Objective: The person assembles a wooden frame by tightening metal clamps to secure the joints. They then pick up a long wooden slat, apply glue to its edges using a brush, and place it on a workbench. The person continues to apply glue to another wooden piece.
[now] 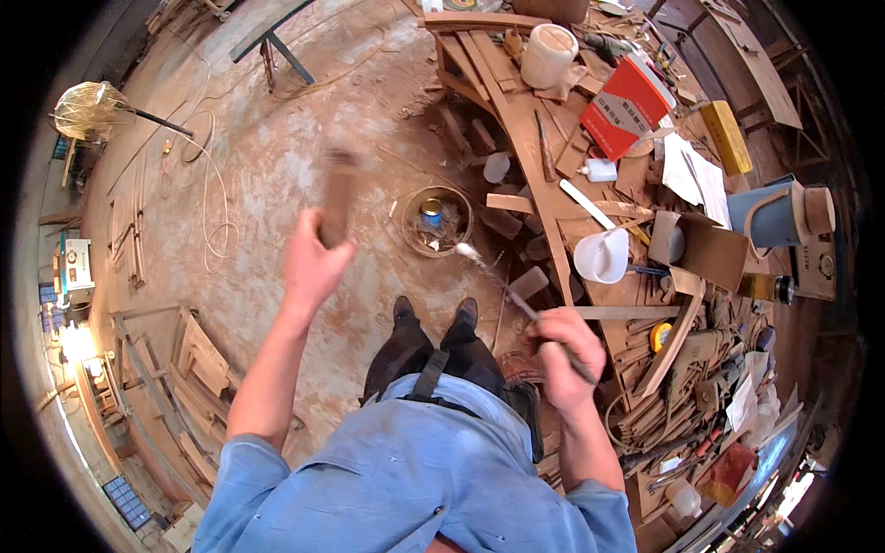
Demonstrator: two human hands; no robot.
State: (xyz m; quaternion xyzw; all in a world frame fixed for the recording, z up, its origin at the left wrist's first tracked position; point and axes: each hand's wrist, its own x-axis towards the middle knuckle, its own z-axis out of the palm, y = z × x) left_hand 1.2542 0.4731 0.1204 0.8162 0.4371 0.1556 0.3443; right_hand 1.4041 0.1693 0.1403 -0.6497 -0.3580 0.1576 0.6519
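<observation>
My left hand (313,263) is raised in front of me, closed around a short brown wooden piece (337,198). Motion blurs the far end of that piece. In my right hand (569,355) is a thin stick with a white, smeared tip (479,259); it may be a brush, but the tip is too blurred to be sure. The stick slants forward and left from my fist. Its white tip appears beside the rim of a round basin (407,219) on the floor. A small blue can (431,214) with a yellowish top sits among scraps inside the basin.
To my right, a cluttered wooden workbench (553,221) bears a red box (628,107), a white cut-open jug (602,255), a blue bucket (767,217) and a cardboard box (698,249). Wooden frames (189,396) stand at left. A pale cable (214,166) trails across the floor.
</observation>
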